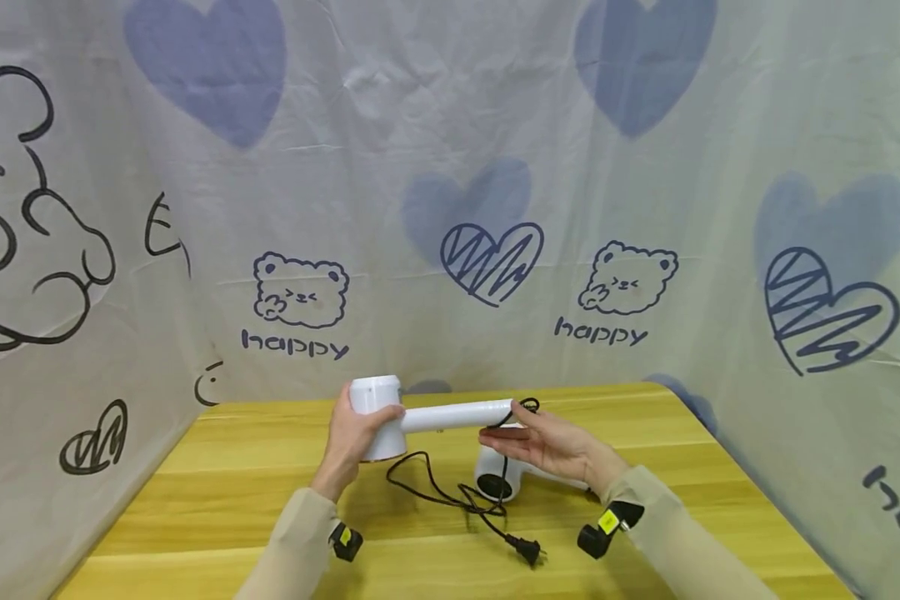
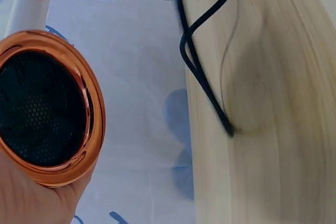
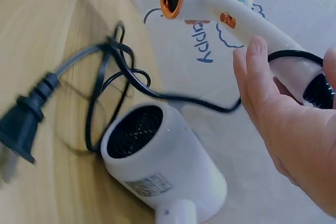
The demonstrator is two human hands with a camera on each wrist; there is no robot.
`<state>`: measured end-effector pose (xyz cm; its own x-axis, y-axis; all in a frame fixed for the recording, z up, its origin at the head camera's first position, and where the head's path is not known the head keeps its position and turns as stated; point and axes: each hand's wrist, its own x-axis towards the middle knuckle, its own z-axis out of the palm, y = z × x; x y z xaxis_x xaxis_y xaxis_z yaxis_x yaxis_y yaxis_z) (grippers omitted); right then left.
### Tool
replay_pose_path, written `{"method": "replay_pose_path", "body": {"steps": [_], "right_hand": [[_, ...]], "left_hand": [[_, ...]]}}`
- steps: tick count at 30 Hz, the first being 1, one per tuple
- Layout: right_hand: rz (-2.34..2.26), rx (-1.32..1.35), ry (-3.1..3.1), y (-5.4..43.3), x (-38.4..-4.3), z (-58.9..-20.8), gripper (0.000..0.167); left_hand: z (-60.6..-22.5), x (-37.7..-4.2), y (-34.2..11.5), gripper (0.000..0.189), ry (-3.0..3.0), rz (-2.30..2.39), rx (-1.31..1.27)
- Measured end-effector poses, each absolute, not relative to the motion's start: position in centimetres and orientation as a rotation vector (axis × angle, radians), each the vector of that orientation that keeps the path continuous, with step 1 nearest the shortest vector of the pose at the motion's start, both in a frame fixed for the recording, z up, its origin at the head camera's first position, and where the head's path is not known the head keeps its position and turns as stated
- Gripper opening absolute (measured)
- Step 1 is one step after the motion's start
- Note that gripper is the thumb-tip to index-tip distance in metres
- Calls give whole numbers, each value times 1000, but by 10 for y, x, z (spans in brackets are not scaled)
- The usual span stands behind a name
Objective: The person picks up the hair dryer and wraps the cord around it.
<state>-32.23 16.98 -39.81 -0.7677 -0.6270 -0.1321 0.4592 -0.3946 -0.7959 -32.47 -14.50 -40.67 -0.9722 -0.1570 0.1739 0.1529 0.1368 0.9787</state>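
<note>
My left hand [image 1: 356, 433] grips the head of a white hair dryer [image 1: 457, 415], holding it above the table. The dryer's copper-coloured ring [image 2: 97, 114] and dark mesh face the left wrist camera. Its handle points right, toward my right hand [image 1: 551, 442]. That hand's fingers [image 3: 257, 66] are extended beside the handle's end, with the thumb apart from them. A black cord [image 3: 194, 99] passes by these fingers and hangs to the table, ending in a plug [image 1: 525, 548]. Below the right hand lies a second white hair dryer [image 3: 184, 166], its dark round opening toward me.
The yellow wood-grain table [image 1: 217, 492] carries the loosely tangled cord. Printed fabric [image 1: 420, 350] with hearts and bears hangs along its back and both sides.
</note>
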Motion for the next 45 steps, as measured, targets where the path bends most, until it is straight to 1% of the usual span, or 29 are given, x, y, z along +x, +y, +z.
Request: {"method": "replay_pose_path", "body": {"steps": [3, 6, 9, 13, 16, 21, 24, 26, 29, 32, 34, 38, 40, 42, 45], "right_hand": [[-2179, -237, 1122, 169, -323, -398, 47], [-2145, -298, 1298, 169, -326, -398, 45], [-2037, -410, 1623, 172, -330, -397, 52], [-1715, -584, 2102, 179, -334, -394, 56], [-1420, -724, 2386, 181, -334, -390, 55], [-988, -989, 2653, 179, -332, -382, 50], [-780, -1086, 2752, 177, -333, -380, 45], [-693, -1102, 2795, 177, -333, -378, 40], [-599, -1129, 2853, 177, -335, -375, 37], [-567, -1159, 2882, 177, -338, -370, 40], [-611, -1146, 2854, 177, -341, -368, 42], [-846, -1001, 2616, 178, -347, -364, 36], [-892, -950, 2549, 178, -349, -361, 34], [-844, -982, 2577, 177, -351, -358, 33], [-656, -1134, 2742, 175, -353, -354, 29]], "left_hand": [[-407, -324, -145, 79, -2205, -1967, 11], [-407, -324, -146, 78, -2231, -1989, 15], [-407, -324, -149, 76, -2264, -1967, -25], [-404, -325, -154, 74, -2319, -1915, -102], [-403, -326, -157, 73, -2353, -1891, -132], [-401, -325, -159, 73, -2417, -1844, -167], [-400, -325, -160, 72, -2431, -1818, -186], [-400, -326, -159, 72, -2427, -1819, -185], [-398, -327, -159, 73, -2408, -1836, -185], [-395, -329, -160, 74, -2379, -1846, -191], [-393, -330, -159, 74, -2362, -1836, -196], [-388, -330, -157, 74, -2336, -1811, -205], [-386, -330, -155, 75, -2328, -1791, -209], [-384, -330, -153, 78, -2324, -1751, -218], [-383, -330, -148, 81, -2326, -1667, -219]]}}
